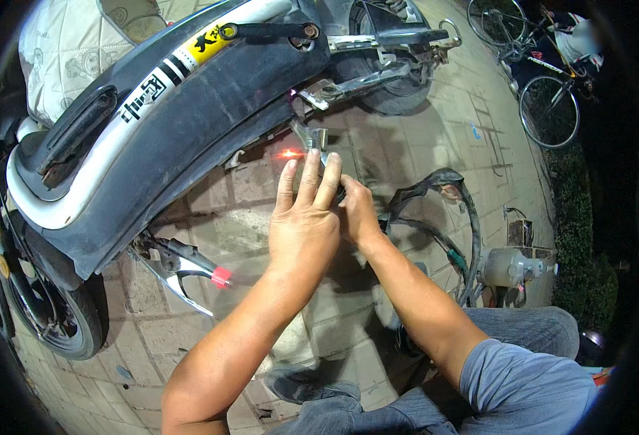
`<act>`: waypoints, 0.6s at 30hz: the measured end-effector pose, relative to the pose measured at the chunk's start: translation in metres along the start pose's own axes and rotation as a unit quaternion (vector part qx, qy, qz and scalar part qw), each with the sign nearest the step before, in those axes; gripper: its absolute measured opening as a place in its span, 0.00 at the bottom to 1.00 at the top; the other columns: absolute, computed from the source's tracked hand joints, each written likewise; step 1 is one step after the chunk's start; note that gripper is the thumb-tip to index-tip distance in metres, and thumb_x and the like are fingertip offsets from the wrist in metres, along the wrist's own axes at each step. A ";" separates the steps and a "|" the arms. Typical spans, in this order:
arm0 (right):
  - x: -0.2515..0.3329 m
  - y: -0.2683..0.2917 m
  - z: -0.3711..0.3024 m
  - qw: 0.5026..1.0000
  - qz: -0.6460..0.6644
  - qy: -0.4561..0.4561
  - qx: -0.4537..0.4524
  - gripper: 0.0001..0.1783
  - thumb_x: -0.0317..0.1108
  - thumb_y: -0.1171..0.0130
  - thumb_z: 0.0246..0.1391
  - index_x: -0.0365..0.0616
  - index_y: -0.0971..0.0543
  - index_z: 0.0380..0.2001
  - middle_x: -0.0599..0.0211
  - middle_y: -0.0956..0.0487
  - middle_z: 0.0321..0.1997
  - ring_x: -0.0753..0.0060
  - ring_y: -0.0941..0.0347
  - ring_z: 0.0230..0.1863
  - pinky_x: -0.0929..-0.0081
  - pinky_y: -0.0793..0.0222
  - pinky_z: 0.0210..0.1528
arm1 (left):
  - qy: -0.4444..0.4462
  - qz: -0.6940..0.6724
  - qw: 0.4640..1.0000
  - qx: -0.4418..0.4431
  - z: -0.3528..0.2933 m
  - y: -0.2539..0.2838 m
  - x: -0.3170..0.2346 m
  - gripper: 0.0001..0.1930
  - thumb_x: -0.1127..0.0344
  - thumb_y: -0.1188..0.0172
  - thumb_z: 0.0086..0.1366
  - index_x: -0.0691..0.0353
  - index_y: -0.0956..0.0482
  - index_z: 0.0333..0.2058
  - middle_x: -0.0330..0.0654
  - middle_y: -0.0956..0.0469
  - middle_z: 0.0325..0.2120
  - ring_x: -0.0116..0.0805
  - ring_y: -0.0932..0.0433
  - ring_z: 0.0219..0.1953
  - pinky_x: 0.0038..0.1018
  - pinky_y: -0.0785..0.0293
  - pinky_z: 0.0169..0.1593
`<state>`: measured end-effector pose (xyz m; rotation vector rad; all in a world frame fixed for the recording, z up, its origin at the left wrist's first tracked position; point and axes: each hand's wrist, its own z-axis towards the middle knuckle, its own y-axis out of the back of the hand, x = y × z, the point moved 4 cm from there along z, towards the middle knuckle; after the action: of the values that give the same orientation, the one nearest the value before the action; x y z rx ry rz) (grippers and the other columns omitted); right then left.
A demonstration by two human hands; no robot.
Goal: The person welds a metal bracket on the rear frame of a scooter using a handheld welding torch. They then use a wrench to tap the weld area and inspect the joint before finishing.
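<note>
Head view: one frame, looking down over both forearms.
Left hand point(303, 221): raised flat, fingers straight and side by side, back to the camera; it grips nothing that can be seen, fingertips by the bracket.
Right hand point(357, 210): tucked just behind the left and touching it, fingers curled toward a small dark part; whether it is clamped on that part cannot be told, the left hand hides it.
Bracket point(311, 138): bright metal piece under the scooter body, just above the left fingertips.
Glow point(289, 154): small orange-red spot beside the bracket, left of the fingertips.
Scooter point(174, 138): lying tilted on the paving, dark underside toward the hands, white trim along its edge.
Front wheel point(58, 319): lower left, on the paving.
Cable loom point(450, 210): black loop on the ground right of the hands.
Bicycle point(548, 109): upper right, well apart.
Paving point(435, 138): brick, dimly lit.
</note>
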<state>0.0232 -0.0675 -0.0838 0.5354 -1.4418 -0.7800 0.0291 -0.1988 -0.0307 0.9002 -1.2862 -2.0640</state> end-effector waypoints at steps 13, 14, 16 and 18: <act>0.000 -0.007 -0.001 0.994 0.087 -0.068 0.022 0.23 0.45 0.36 0.52 0.35 0.22 0.41 0.46 0.19 0.37 0.52 0.20 0.40 0.63 0.26 0.42 | 0.007 -0.010 1.000 -0.021 -0.001 -0.003 0.003 0.12 0.66 0.45 0.58 0.63 0.15 0.36 0.40 0.40 0.65 0.44 0.45 0.69 0.48 0.57 0.71; 0.000 -0.002 -0.001 0.994 0.066 -0.082 0.023 0.23 0.45 0.36 0.52 0.35 0.22 0.41 0.46 0.19 0.37 0.52 0.20 0.40 0.63 0.26 0.43 | 0.002 -0.017 1.000 -0.023 0.000 -0.002 0.002 0.12 0.65 0.45 0.58 0.63 0.15 0.36 0.40 0.39 0.65 0.44 0.45 0.69 0.48 0.58 0.71; -0.011 -0.003 -0.003 0.998 0.055 -0.022 -0.005 0.23 0.44 0.36 0.53 0.34 0.22 0.42 0.46 0.19 0.39 0.51 0.20 0.40 0.63 0.26 0.44 | 0.008 -0.013 1.000 -0.013 0.001 -0.004 0.000 0.14 0.64 0.44 0.55 0.63 0.15 0.37 0.38 0.40 0.66 0.42 0.48 0.70 0.46 0.60 0.72; -0.013 -0.003 -0.004 0.991 0.077 -0.104 0.018 0.22 0.42 0.36 0.53 0.33 0.22 0.42 0.44 0.19 0.40 0.49 0.21 0.42 0.62 0.27 0.45 | 0.011 -0.007 1.000 0.010 0.001 -0.001 0.000 0.14 0.63 0.44 0.55 0.62 0.14 0.36 0.37 0.40 0.66 0.42 0.47 0.70 0.46 0.60 0.72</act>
<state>0.0273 -0.0599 -0.0950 0.3734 -1.6713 -0.7036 0.0287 -0.1980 -0.0310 0.9399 -1.2941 -2.0512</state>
